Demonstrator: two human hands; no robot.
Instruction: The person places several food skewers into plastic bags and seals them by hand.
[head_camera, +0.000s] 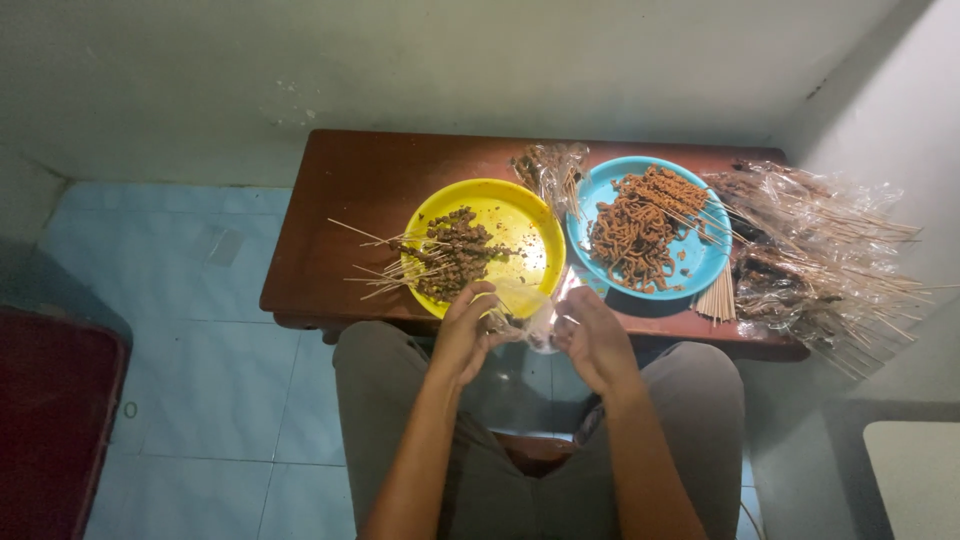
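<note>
At the front edge of the low wooden table (340, 190), the left hand (465, 335) and right hand (592, 340) both pinch a small clear plastic bag (535, 318), apparently spreading its mouth, just beside the yellow plate (510, 205) of skewers (440, 255).

A low brown wooden table (350, 200) holds a blue plate (700, 262) of skewered brown food. Bare wooden sticks (717, 298) lie beside it, and wrapped skewers in clear plastic (830, 260) at the right end.
</note>
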